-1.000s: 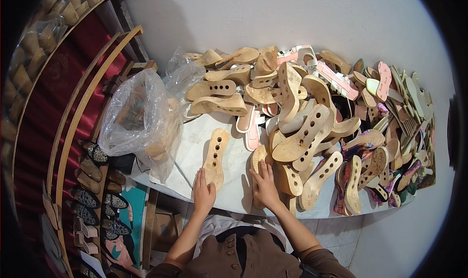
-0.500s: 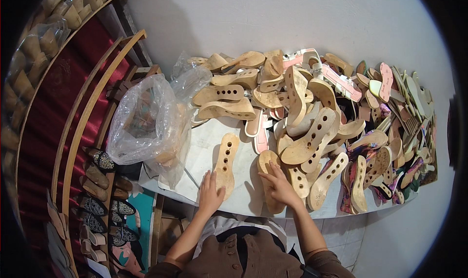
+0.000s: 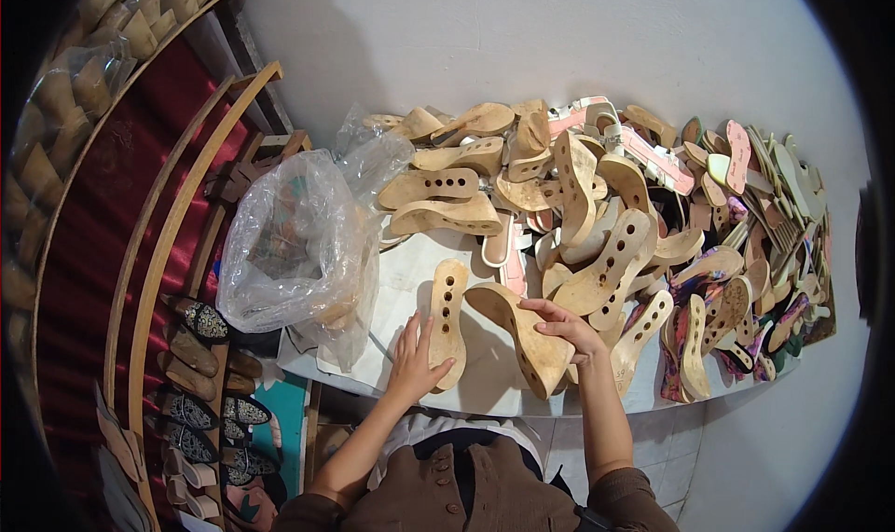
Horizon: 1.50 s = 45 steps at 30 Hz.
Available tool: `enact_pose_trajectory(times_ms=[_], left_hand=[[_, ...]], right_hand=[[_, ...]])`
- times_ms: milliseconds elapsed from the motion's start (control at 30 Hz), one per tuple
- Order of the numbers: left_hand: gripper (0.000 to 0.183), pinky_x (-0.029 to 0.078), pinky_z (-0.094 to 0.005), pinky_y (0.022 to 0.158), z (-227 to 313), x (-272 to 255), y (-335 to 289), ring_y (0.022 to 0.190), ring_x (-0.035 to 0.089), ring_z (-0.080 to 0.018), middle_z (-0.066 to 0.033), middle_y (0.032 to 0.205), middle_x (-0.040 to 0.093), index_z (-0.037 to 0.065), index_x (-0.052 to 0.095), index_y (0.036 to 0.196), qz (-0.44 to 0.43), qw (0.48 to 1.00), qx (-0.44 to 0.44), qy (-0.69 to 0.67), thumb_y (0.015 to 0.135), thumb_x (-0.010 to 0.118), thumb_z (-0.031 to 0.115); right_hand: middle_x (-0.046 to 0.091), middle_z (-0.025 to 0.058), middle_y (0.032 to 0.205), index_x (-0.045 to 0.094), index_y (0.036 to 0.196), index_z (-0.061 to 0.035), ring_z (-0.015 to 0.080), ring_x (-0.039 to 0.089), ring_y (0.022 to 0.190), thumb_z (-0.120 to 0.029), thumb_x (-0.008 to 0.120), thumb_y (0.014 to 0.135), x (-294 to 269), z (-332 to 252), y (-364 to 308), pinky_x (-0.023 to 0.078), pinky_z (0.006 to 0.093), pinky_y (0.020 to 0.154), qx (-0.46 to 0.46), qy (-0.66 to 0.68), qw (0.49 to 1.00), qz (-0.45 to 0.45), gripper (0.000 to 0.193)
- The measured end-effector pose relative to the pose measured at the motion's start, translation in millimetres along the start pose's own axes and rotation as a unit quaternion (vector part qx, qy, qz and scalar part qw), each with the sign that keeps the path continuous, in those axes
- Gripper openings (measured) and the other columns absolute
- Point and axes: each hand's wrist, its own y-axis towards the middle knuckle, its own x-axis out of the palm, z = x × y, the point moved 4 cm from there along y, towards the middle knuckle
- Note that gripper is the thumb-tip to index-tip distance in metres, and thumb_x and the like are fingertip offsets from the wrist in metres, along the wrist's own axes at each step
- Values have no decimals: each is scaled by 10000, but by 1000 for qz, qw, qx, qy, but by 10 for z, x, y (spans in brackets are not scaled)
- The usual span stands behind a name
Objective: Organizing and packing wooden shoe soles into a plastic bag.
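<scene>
My right hand (image 3: 571, 332) pinches the edge of a wooden wedge sole (image 3: 524, 334), tipped on its side so its pale underside shows. To the left of it, another wooden sole (image 3: 449, 301) with a row of dark holes lies lengthwise on the white-covered table (image 3: 392, 285). My left hand (image 3: 412, 362) lies against this sole's left edge, fingers stretched out, the thumb reaching over its near end. Right beside my right hand, a big pile of similar wooden soles (image 3: 597, 276) covers the table.
A clear plastic bag (image 3: 280, 252) bulges at the table's left. Pink-lined sandals (image 3: 658, 162), patterned wedges (image 3: 713, 262) and stacked flat insoles (image 3: 788, 196) fill the right end. Wooden racks (image 3: 154, 280) with dark patterned shoes (image 3: 186, 406) stand at left, against a white wall (image 3: 522, 38).
My right hand has lifted the sole that lay flat under it and turned it on its side. My left hand stays by the other sole; the whole view has shifted slightly.
</scene>
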Motion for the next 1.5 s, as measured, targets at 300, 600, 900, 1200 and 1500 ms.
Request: enact_pose_trajectory(times_ms=[300,600,900,1200,1500], left_hand=[[977,262,-439,1023,147,-112,220,1273,239,-365,-175,1405,182,109,170,1391,-45,993,109,12,644,731,398],[903,252,-450,1029,109,-71,239,1264,247,-384,-227,1385,165,30,149,1378,-18,993,49,-105,737,671,393],[715,331,-384,980,144,-288,265,1188,373,-333,-254,1315,294,-71,157,1333,-30,939,-81,-332,864,547,301],[609,370,-307,937,568,-66,98,1127,430,-179,-124,1263,392,-33,204,1324,-177,761,-74,-619,888,526,244],[804,437,-419,839,383,-175,63,1003,520,-398,-289,1076,491,-70,292,1207,-78,978,-121,-152,658,708,344]], right_hand=[[519,147,1121,424,1203,33,218,570,1009,45,535,766,-169,78,-55,491,305,838,-2,82,996,-23,451],[374,166,1295,303,1306,31,271,429,1187,3,534,695,124,254,98,368,366,987,-113,187,974,-53,653],[199,133,1412,172,1394,-70,253,243,1304,-31,549,701,407,368,314,224,357,1066,-188,102,975,-62,791],[192,120,1430,173,1399,-77,240,212,1317,-177,533,667,565,376,561,180,342,1073,-265,1,964,10,822],[335,168,1316,166,1353,-57,258,371,1204,-126,562,838,587,474,679,355,362,959,-220,-239,942,85,654]])
